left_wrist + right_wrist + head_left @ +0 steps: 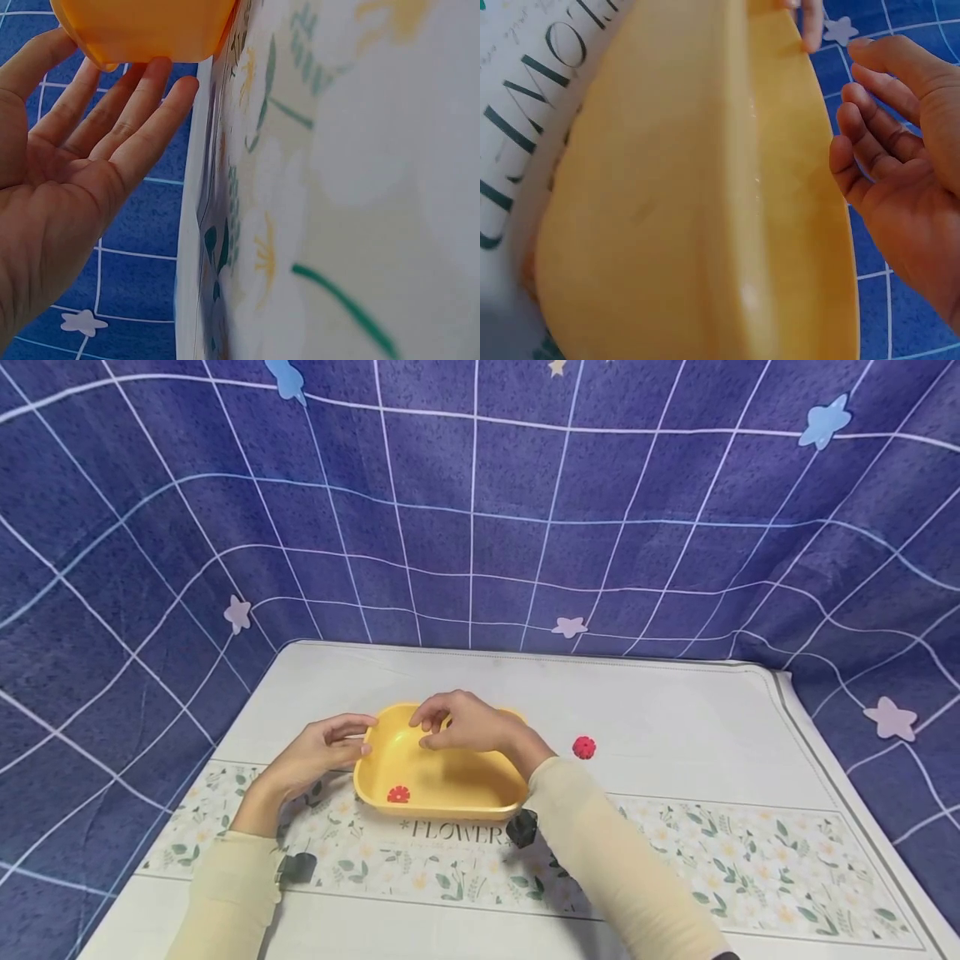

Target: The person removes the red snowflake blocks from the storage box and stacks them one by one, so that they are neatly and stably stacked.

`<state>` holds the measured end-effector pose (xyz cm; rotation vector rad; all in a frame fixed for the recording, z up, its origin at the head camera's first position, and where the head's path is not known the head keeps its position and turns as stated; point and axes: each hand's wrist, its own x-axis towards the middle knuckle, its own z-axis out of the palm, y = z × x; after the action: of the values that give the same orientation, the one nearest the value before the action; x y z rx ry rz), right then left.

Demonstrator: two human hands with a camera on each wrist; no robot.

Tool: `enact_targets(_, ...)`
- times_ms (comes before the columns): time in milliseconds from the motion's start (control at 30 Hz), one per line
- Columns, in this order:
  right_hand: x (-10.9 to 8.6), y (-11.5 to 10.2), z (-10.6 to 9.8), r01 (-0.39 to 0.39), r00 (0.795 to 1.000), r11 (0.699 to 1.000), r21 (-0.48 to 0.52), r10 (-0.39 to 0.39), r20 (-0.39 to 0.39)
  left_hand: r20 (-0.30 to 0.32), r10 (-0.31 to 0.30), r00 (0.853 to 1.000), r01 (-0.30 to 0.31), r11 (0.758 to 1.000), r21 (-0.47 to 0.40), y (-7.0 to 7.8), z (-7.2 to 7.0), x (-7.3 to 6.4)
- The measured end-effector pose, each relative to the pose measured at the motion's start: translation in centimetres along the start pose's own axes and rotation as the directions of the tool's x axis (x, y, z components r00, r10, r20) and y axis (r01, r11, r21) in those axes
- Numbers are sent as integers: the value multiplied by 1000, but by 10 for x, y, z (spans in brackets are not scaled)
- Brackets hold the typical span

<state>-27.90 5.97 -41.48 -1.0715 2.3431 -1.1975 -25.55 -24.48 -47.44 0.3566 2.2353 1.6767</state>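
Observation:
A yellow plastic basin (450,789) stands on the table, a small red flower-shaped piece (398,794) lying inside near its front left corner. At the basin's left side is my left hand (311,758), with thumb and fingertips at the rim. In the left wrist view its fingers (142,112) are spread and mostly straight against the basin's outside. My right hand (472,724) hovers over the basin, its fingers loosely bent and nothing between them. The right wrist view shows that palm (911,187) bare, beyond the basin's rim (847,225).
A red ball-like piece with a notched surface (584,747) lies on the table right of the basin. The white tablecloth (675,718) has a floral band (750,860) across the front. Behind and at both sides hangs a blue grid-patterned curtain (510,543).

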Motion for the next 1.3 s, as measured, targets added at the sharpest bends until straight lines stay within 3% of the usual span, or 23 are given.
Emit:
enact_targets(533,9,11,48,-100,981,993,71,86,172,-4,13,1000,-13,1000,3,3,1,-1)
enact_targets(767,9,16,61,-101,976,995,-8,101,195,-5,8,1000,-8,1000,23,3,1,-2)
enact_targets(1167,9,16,66,-58,970,978,-200,103,222,-14,2,1000,-2,999,35,4,3,-1)
enact_targets(1300,9,18,68,-52,971,978,-204,97,217,-19,-5,1000,6,999,42,4,2,-1)
